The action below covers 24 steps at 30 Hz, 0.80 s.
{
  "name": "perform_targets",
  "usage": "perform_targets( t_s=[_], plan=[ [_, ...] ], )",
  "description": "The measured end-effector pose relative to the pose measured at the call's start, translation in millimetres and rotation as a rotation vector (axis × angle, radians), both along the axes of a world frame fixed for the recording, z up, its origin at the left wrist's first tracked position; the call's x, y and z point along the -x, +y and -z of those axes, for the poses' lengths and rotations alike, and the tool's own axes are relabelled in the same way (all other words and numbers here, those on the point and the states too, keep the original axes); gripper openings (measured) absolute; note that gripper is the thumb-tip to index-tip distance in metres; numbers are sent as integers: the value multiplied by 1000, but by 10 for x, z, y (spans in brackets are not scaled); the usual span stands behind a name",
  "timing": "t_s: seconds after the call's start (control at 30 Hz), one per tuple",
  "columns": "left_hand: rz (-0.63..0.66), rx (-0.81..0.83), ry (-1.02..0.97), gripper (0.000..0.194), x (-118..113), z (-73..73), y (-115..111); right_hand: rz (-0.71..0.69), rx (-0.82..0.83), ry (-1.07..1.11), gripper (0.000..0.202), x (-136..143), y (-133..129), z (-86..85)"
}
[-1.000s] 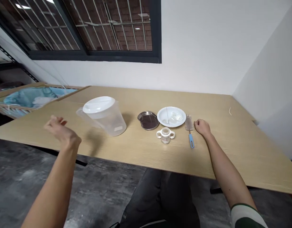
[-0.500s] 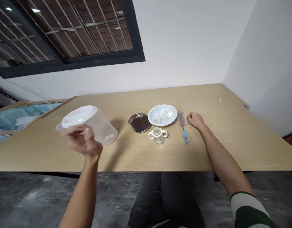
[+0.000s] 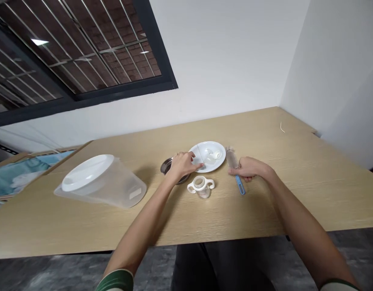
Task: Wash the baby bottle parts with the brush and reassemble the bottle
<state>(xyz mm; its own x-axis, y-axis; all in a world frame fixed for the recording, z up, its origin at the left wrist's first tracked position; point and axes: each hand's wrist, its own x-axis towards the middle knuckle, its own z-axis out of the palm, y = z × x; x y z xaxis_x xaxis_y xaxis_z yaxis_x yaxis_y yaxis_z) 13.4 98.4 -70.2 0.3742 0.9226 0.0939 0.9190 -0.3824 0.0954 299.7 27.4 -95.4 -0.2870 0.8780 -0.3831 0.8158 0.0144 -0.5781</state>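
Over the left rim of a white plate (image 3: pixel 215 165) is my left hand (image 3: pixel 183 163), thumb and fingers apart, partly covering a round metal dish (image 3: pixel 166 165). Clear and white small parts (image 3: pixel 216 155) lie on the plate. My right hand (image 3: pixel 249 166) is closed around the neck of a bottle brush (image 3: pixel 240 184), its blue handle pointing toward me and its bristles away. Between my hands, nearer to me, stands a small clear cup with a white two-handled ring (image 3: pixel 200 182).
A large translucent pitcher (image 3: pixel 110 184) with a white lid lies tilted at the left of the wooden table (image 3: pixel 180 218). A thin white strip (image 3: pixel 282 127) is at the back right. Blue cloths (image 3: pixel 28 171) lie beyond the left edge.
My left hand has moved right, from beside the pitcher to the plate. My right hand has come nearer to me and taken hold of the brush. The view has shifted slightly.
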Motion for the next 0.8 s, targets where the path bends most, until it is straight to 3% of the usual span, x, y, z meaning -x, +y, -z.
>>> perform_targets(
  t_s=[0.1,0.17,0.27,0.47,0.6,0.7,0.8],
  plan=[
    [22,2,62,67,-77,27,65,-1,63,-73,59,55,-27,24],
    [128,-32,68,69,-111,50,128,2,99,-117,55,75,-19,78],
    [336,22,93,57,-156,107,275,21,116,-85,45,93,4,154],
    [441,118,91,44,-231,173,562,79,-61,-141,32,72,30,89],
    [383,67,-83,40,-140,49,559,178,-287,-228,27,-26,35,-43],
    [239,80,-398,44,32,-46,428,297,-384,-255,25,-107,46,-87],
    [171,82,-722,46,224,-26,237,431,-447,-130,30,-132,67,-62]
  ],
)
